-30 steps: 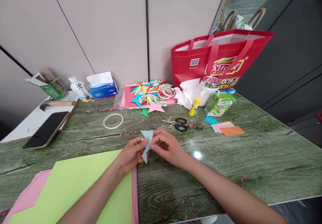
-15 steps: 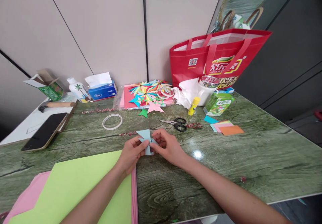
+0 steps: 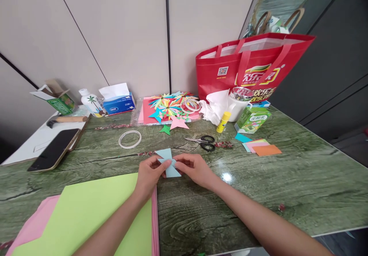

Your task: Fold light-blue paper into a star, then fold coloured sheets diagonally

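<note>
A light blue folded paper pinwheel (image 3: 169, 166) with pointed flaps is held between my two hands, just above the table. My left hand (image 3: 150, 172) is closed on its left side, the thumb pressing near the middle. From the right, my right hand (image 3: 195, 168) pinches its edge between thumb and fingers. The fingertips behind the paper are hidden. Beyond my hands lie black-handled scissors (image 3: 205, 141) and a roll of white tape (image 3: 130, 139). A pink paper star (image 3: 178, 123) and a green one (image 3: 165, 130) lie farther back.
Green and pink paper sheets (image 3: 94, 210) lie under my left forearm. Small coloured paper pieces (image 3: 267, 150), a glue stick (image 3: 223, 122), a drink carton (image 3: 253, 120) and a red bag (image 3: 253, 68) are at right. A phone (image 3: 54, 148) and hammer (image 3: 67, 120) are left.
The lower flap of the blue paper, folded or bent before, now lies flat and spread out to a point at the right. My right fingers have shifted slightly lower. The view has moved slightly.
</note>
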A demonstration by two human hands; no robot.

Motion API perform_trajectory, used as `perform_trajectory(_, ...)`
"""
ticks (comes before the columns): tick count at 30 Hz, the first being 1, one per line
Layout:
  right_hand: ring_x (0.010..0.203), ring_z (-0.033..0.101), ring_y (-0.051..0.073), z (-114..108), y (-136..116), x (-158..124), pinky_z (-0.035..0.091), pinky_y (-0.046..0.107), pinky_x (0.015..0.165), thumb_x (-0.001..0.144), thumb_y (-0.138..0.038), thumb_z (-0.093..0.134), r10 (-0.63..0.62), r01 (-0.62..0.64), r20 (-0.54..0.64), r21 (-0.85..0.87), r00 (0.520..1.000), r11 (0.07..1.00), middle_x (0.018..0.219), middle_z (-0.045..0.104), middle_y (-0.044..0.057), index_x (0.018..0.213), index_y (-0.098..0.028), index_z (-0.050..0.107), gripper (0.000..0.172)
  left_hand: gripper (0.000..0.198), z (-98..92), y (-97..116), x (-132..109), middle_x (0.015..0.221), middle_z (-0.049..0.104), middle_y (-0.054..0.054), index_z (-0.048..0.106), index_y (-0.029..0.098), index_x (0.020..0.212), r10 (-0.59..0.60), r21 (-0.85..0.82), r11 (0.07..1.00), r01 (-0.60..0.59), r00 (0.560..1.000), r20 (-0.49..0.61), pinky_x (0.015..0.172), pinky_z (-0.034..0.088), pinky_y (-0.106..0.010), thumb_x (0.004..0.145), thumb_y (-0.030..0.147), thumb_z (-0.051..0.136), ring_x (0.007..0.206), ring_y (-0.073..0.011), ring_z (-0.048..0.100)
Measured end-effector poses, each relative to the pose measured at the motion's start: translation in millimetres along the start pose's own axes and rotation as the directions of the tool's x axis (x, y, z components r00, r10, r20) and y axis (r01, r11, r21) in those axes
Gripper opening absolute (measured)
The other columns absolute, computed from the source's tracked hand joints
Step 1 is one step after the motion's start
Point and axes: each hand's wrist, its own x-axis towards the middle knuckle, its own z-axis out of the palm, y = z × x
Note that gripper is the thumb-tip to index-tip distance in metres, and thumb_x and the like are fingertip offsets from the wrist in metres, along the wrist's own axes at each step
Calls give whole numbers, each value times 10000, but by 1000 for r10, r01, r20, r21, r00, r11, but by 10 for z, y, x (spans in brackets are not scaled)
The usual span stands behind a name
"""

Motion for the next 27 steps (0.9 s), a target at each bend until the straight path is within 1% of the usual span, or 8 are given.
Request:
perform_trajectory(2,738,575,149,21,-12,-20,484,283,683,748,-324,597,-46,46,0,-35,999,998,860,618,38,981,-167,625,282,231,-6,-22,3,502,577,31,639,129,673,31,26,999,-30,999,-31,416,368,-176,603,322,745,397,-66,460)
perform_trajectory(4,789,568,161,48,14,-40,490,281,685,714,-286,643,-88,86,-13,-87,996,992,918,595,46,1071,-191,607,371,242,-2,-45,2,580,618,16,639,133,727,36,0,999,-36,999,-40,416,383,-184,617,326,735,394,-67,478)
perform_trajectory(6,745,563,155,64,67,-47,499,272,626,707,-251,647,-108,101,-46,-130,993,986,904,582,47,1106,-210,600,404,264,8,-60,-3,663,651,-5,635,134,762,25,-39,999,-27,999,-40,430,414,-194,612,325,739,411,-77,514)
perform_trajectory(10,592,541,122,41,156,-20,500,269,528,771,-232,558,-91,70,-126,-167,988,984,931,608,61,1121,-223,606,353,259,29,-45,-17,589,648,-20,634,121,728,2,-80,997,-4,1000,-30,502,486,-233,625,339,728,472,-127,587)
perform_trajectory(14,667,555,145,8,150,-2,506,264,534,787,-271,555,-123,93,-141,-206,982,974,986,625,65,1131,-233,608,350,258,48,5,-47,556,652,-42,633,111,700,-7,-64,998,7,1000,4,522,518,-264,632,345,721,486,-150,608)
perform_trajectory(17,634,542,137,10,121,-3,503,249,485,782,-301,562,-92,70,-137,-155,986,985,944,634,57,1104,-229,628,336,264,66,33,-72,567,649,-29,619,120,762,23,-44,999,-24,1000,-4,516,531,-274,636,330,718,497,-158,617)
perform_trajectory(22,539,511,100,13,82,-2,506,257,455,761,-316,575,8,-14,-171,-33,985,999,1102,618,36,1091,-239,632,344,287,75,33,-82,653,640,2,565,168,788,74,-37,996,-76,996,-54,508,540,-275,610,314,737,554,-168,638)
perform_trajectory(27,551,528,99,13,50,-5,492,237,454,745,-320,591,35,-30,-125,40,992,999,1046,649,20,1066,-255,647,332,248,64,45,-83,723,653,-3,641,179,796,95,19,995,-94,995,-26,499,520,-247,612,316,734,501,-132,608)
